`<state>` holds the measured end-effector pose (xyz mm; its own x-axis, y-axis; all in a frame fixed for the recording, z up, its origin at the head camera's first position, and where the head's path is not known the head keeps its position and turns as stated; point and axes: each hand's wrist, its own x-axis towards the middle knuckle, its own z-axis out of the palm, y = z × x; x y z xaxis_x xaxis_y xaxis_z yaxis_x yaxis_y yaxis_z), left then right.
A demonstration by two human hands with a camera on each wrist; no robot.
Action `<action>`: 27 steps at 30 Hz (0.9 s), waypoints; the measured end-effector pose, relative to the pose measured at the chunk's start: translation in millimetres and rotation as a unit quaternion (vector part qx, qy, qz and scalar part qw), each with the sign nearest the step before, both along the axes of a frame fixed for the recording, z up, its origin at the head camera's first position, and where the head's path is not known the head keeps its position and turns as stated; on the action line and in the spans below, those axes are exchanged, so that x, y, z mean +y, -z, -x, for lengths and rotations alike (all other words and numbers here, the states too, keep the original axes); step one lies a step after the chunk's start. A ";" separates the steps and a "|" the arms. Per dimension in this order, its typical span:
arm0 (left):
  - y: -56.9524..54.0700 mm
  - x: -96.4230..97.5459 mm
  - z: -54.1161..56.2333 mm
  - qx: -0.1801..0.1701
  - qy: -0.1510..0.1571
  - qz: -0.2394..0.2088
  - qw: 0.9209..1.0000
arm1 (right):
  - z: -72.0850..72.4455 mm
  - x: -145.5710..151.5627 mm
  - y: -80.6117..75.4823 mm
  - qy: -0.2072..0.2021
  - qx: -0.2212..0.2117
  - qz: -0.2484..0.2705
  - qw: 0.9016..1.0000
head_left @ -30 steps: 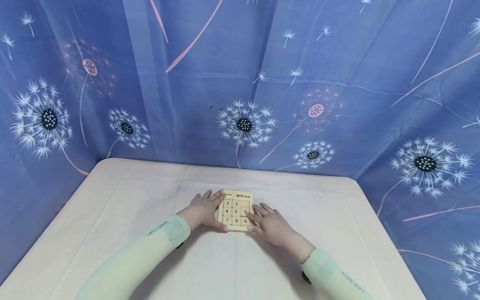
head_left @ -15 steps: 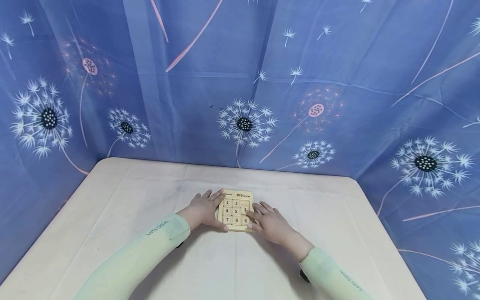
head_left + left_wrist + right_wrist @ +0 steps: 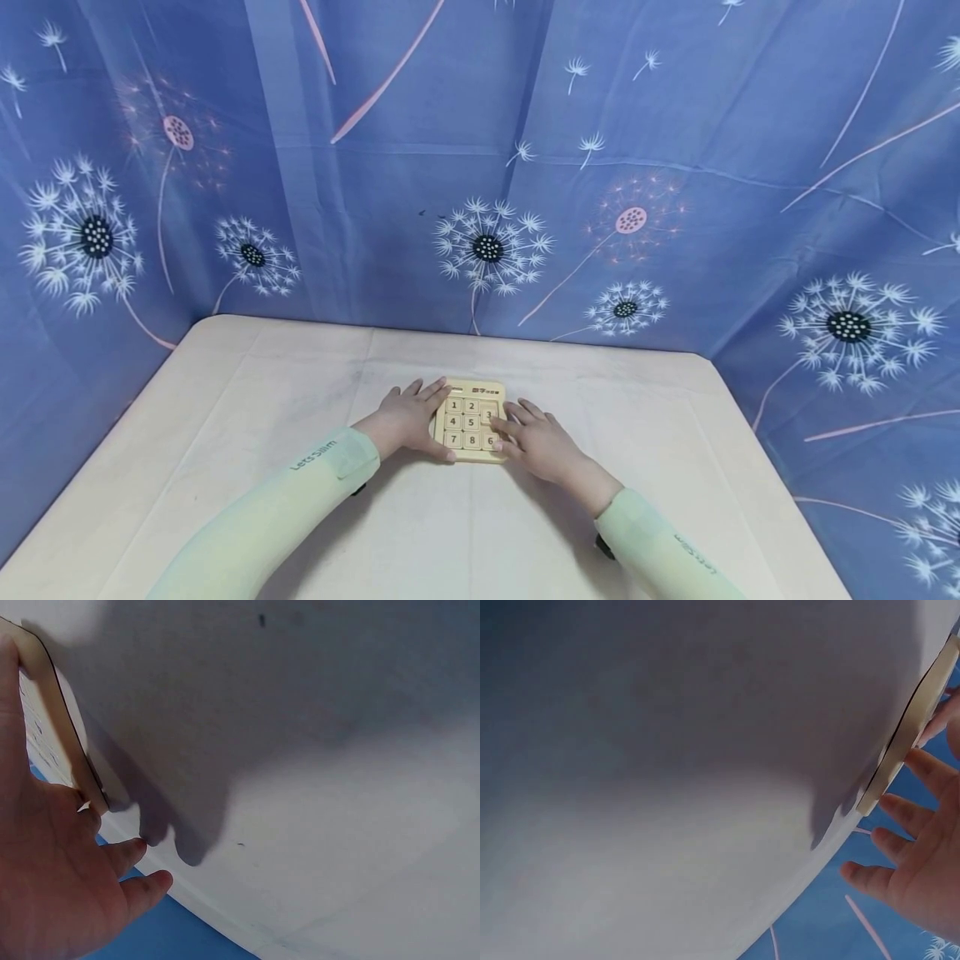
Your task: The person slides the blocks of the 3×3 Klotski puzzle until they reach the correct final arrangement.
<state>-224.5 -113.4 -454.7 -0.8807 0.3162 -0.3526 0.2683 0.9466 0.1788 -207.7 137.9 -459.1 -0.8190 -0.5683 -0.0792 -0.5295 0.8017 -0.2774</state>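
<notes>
In the head view, a pale yellow number slide puzzle (image 3: 468,457) lies flat on the table. Its tiles read 1 2, 4 5, 7 8 6 in rows, and the 3 tile (image 3: 488,413) sits in the right column between top and middle rows. My left hand (image 3: 407,422) holds the puzzle's left side, thumb at the near corner and index finger at the far corner. My right hand (image 3: 542,446) touches the 3 tile with an extended fingertip, its thumb by the 6 tile. Both wrist views show the puzzle's side edge (image 3: 64,724) beside the fingers.
A pale cloth covers the table (image 3: 300,358), with rounded far corners. Blue curtains (image 3: 375,225) printed with dandelions stand behind and on both sides. Light green sleeves (image 3: 292,500) cover both forearms.
The 3 tile has slid away from me, from the middle row partway into the top right slot, with my right fingertip on it. My left hand has stayed in place.
</notes>
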 end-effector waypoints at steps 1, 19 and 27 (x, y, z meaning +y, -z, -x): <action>0.2 0.0 0.1 0.000 0.000 0.000 1.000 | 0.3 -0.2 -0.1 0.001 -0.001 0.000 1.000; -2.8 0.1 0.0 -0.004 -0.001 -0.003 1.000 | 5.2 -0.7 1.5 0.003 0.010 0.010 1.000; -0.2 -0.8 -0.2 -0.001 -0.003 -0.015 1.000 | 7.1 -0.4 1.5 0.001 0.013 0.011 1.000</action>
<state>-224.3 -114.2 -454.5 -0.8816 0.3211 -0.3459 0.2621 0.9426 0.2069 -214.7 137.5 -460.7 -0.8212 -0.5688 -0.0454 -0.5360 0.7961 -0.2809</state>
